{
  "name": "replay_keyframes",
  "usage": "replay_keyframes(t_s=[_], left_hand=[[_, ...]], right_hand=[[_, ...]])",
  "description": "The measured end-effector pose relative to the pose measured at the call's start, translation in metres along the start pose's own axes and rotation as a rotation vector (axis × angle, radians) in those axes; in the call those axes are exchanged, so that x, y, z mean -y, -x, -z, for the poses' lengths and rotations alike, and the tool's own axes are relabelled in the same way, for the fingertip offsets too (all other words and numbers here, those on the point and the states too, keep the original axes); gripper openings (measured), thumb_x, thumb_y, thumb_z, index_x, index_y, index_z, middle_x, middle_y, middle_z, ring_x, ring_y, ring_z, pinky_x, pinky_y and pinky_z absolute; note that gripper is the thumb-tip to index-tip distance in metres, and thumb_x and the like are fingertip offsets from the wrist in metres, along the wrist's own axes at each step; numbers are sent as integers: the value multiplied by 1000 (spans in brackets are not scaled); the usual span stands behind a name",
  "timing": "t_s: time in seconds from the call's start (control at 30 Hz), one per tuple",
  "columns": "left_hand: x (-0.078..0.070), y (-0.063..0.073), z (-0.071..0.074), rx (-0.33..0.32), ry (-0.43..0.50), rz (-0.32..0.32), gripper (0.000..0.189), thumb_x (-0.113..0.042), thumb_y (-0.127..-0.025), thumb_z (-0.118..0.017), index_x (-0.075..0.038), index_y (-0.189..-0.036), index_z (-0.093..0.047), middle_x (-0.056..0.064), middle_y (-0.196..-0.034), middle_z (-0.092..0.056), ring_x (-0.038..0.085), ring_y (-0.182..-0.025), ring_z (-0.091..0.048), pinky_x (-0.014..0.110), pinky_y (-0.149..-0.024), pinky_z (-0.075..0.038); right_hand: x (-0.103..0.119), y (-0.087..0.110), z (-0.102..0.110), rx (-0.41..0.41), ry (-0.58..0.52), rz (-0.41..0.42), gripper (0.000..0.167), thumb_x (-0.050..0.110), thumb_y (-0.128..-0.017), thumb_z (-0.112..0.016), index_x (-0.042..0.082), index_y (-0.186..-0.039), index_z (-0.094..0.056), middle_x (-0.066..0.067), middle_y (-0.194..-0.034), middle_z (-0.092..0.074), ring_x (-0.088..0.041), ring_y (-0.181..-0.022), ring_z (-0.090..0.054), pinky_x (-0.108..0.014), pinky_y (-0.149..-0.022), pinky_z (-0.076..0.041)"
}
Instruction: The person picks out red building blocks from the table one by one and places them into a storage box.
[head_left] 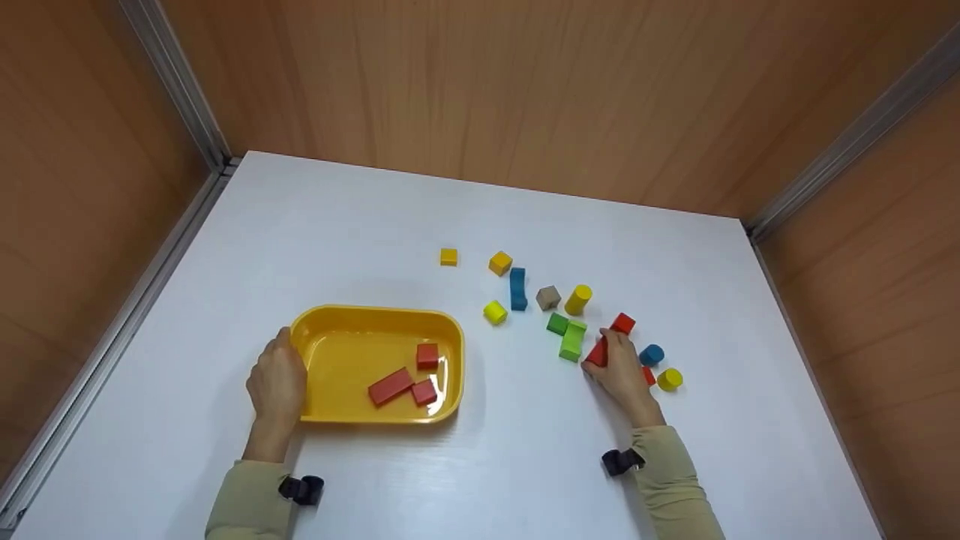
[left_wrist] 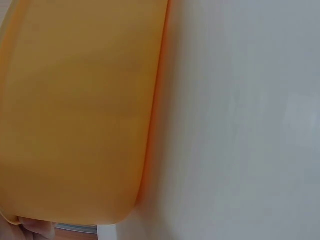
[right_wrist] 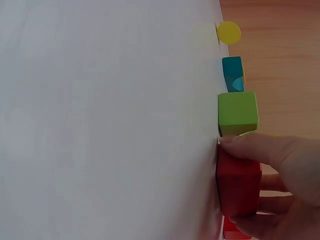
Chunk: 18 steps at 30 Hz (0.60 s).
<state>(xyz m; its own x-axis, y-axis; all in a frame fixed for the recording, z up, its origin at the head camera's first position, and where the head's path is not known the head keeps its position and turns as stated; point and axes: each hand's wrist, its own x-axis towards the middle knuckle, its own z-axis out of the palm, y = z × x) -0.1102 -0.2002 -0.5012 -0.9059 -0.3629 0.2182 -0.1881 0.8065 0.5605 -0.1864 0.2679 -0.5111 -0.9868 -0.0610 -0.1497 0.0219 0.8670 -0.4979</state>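
Observation:
My left hand (head_left: pixel 277 379) grips the left rim of a yellow plastic tray (head_left: pixel 334 367); in the left wrist view its fingers (left_wrist: pixel 37 228) show at the rim's corner. Inside the tray lie a long red block (head_left: pixel 391 387) and two red cubes. To the right, my right hand (head_left: pixel 626 375) pinches a red triangular block (head_left: pixel 598 352) between thumb and fingers, low over the table. Close beside it are a light green curved block (head_left: pixel 572 341), a red block (head_left: pixel 623 323) and another red block (head_left: pixel 648 376) partly hidden by the hand.
Right of the hand stand a blue cylinder (head_left: pixel 652 355) and a yellow cylinder (head_left: pixel 670 379). Farther back are a blue curved block (head_left: pixel 518 289), a wooden cube (head_left: pixel 548 298), a green block (head_left: pixel 557 324) and several yellow blocks. Wooden panels (head_left: pixel 480 90) enclose the white table.

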Motion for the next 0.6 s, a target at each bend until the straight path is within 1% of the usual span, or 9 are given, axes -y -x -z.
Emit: replay_keyframes(t_s=[0.1, 0.23, 0.37, 0.47, 0.6], left_hand=[[0, 0, 0, 7, -7, 5, 30, 3, -90, -40, 14, -117, -47, 29, -83, -56, 38, -61, -58, 44, -45, -46], [1, 0, -1, 7, -10, 4, 30, 4, -89, -41, 14, -117, -46, 29, -83, -56, 36, -59, -58, 43, -45, -46], [1, 0, 0, 14, -7, 12, 30, 3, -89, -40, 14, -117, -46, 29, -84, -56, 38, -62, -58, 45, -47, -46], [0, 0, 0, 11, -9, 11, 30, 3, -89, -41, 14, -117, -47, 28, -83, -56, 38, -62, -58, 46, -47, -46], [0, 1, 1, -9, -3, -27, 31, 6, -88, -41, 15, -117, -46, 28, -79, -56, 29, -48, -51, 38, -39, -43]], right_hand=[[0, 2, 1, -3, 3, -3, 68, 19, -78, -69, -2, -131, -32, -23, -130, -33, -35, -114, -36, -47, -97, -30], [2, 5, 2, -1, -8, -24, 69, 19, -77, -70, 0, -132, -32, -21, -132, -33, -34, -115, -35, -47, -97, -30], [7, 10, 6, 0, -14, -42, 70, 17, -76, -70, 1, -133, -32, -20, -131, -34, -33, -114, -36, -46, -97, -30], [12, 15, 8, -3, -9, -41, 70, 17, -76, -70, 2, -133, -32, -20, -130, -35, -32, -114, -36, -46, -96, -31], [20, 21, 11, -25, 2, -7, 68, 17, -75, -71, 1, -131, -35, -19, -128, -37, -32, -114, -37, -45, -95, -33]])
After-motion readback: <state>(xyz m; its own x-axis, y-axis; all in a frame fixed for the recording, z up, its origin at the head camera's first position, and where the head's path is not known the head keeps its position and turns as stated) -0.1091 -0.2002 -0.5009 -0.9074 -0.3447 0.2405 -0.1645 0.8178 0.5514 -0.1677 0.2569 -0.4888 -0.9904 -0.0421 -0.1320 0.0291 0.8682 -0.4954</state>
